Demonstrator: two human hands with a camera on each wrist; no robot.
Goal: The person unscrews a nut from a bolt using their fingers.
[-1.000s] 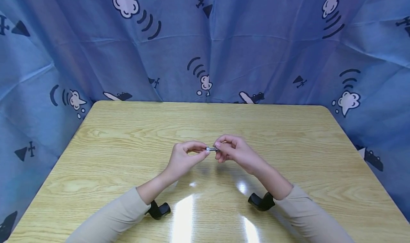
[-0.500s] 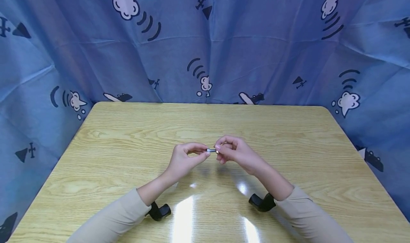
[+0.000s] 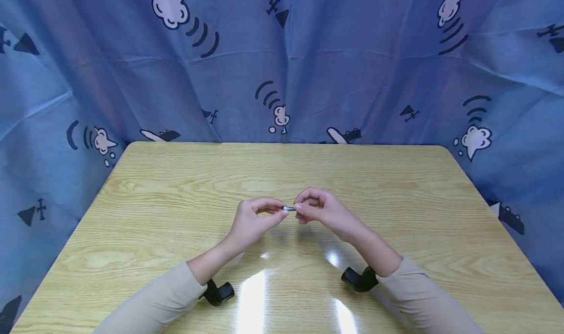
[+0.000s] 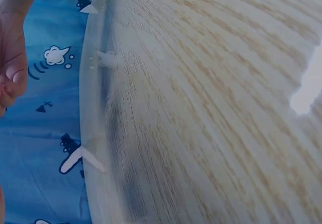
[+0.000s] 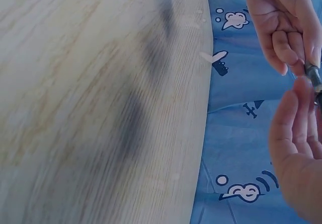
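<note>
Between my two hands, above the middle of the table, is a small silvery metal bolt (image 3: 288, 208), lying about level. My left hand (image 3: 252, 221) pinches its left end between thumb and fingertips. Thumb and forefinger of my right hand (image 3: 325, 212) grip the right end and cover it. The right wrist view has the bolt (image 5: 314, 75) at its right edge, partly cut off, with the left hand (image 5: 284, 22) above and the right hand (image 5: 302, 158) below. At the upper left of the left wrist view shows the right hand (image 4: 12, 58); the bolt cannot be made out there.
Under both hands stretches a light wood-grain table (image 3: 176, 177) with bright reflections near its front. A blue patterned curtain (image 3: 246, 55) hangs behind it and at both sides. Black wrist cameras, one on the left (image 3: 218, 293) and one on the right (image 3: 360, 279), sit below the wrists.
The right fingertips have shifted slightly over the bolt's right end, so less of that end shows. The left hand keeps its pinch, nearly still.
</note>
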